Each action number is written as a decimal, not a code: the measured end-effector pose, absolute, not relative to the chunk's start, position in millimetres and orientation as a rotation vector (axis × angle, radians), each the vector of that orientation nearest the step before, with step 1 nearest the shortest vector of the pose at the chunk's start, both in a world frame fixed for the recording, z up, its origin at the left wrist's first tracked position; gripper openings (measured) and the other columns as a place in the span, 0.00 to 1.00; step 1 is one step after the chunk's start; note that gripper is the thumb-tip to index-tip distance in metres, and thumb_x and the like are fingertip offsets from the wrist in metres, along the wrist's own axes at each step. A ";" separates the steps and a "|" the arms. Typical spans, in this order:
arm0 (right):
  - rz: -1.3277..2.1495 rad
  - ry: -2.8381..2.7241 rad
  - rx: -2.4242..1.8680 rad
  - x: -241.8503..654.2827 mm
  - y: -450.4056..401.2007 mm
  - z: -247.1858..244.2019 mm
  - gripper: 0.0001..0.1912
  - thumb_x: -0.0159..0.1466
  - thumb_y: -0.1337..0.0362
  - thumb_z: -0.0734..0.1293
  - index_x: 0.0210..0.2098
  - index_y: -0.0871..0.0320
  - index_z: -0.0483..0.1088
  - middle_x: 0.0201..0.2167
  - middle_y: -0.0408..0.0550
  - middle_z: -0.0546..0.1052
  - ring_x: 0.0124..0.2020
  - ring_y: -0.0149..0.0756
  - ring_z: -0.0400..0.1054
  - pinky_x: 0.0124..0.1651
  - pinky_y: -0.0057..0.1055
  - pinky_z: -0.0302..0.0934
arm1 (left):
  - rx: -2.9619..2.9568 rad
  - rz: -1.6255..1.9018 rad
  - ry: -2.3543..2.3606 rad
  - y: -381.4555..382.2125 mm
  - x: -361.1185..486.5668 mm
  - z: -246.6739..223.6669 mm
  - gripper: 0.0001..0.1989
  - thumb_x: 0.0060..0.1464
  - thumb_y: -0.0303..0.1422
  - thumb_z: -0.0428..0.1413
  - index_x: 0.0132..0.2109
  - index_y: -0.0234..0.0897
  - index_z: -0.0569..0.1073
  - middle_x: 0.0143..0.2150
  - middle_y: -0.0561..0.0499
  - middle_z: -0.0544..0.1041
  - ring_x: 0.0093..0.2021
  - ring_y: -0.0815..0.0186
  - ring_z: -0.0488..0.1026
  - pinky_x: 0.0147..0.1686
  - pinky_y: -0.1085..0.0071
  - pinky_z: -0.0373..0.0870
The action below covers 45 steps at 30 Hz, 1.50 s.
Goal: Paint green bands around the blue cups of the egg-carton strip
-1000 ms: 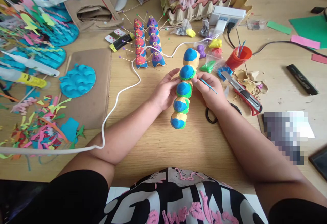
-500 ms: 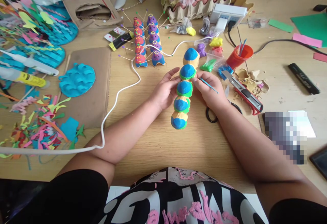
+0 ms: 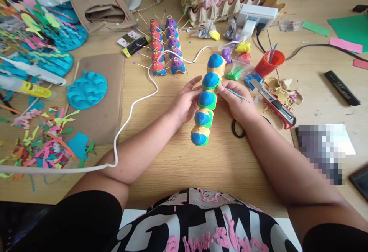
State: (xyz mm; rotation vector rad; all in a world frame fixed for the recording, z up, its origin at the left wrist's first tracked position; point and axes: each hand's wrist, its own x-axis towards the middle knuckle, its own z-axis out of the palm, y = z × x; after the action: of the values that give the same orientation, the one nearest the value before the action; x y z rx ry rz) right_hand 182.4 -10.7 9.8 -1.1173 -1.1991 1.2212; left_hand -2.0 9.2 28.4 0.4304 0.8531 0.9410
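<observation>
A strip of several egg-carton cups (image 3: 207, 99), covered with blue and green clay over tan card, hangs between my two hands above the table. My left hand (image 3: 188, 100) grips its left side, fingertips partly hidden behind it. On the other side, my right hand (image 3: 237, 99) pinches the strip's edge near the second cup and also holds a thin blue tool (image 3: 238, 95) that points right. Beyond them stand a red row of decorated cups (image 3: 156, 47) and a purple row (image 3: 174, 45), both with pins stuck in.
A white cable (image 3: 132, 110) curves across the table on the left. A cardboard sheet (image 3: 112, 99) bears a blue clay disc (image 3: 86, 92). To the right are a red cup (image 3: 270, 62), a box cutter (image 3: 273, 102) and black scissors (image 3: 238, 129). Egg trays (image 3: 218, 12) stand behind.
The strip's near end has swung slightly left. My right hand has shifted a little right, and the blue tool's tip has moved right with it.
</observation>
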 end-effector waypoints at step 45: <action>1.187 -1.207 -1.098 183.7 -8.6 4.6 0.28 0.57 0.33 0.80 0.33 0.52 0.78 0.30 0.40 0.77 0.32 0.32 0.67 0.39 0.34 0.65 | 0.490 0.953 0.885 6.1 -0.8 19.1 0.26 0.59 0.38 0.70 0.64 0.52 0.78 0.53 0.47 0.88 0.62 0.43 0.83 0.54 0.48 0.81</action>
State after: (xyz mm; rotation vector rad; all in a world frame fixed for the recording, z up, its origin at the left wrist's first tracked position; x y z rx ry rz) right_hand 183.7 -8.6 4.6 -1.0978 -1.2074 1.1867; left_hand -0.8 6.1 19.1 0.4899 0.8849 0.9532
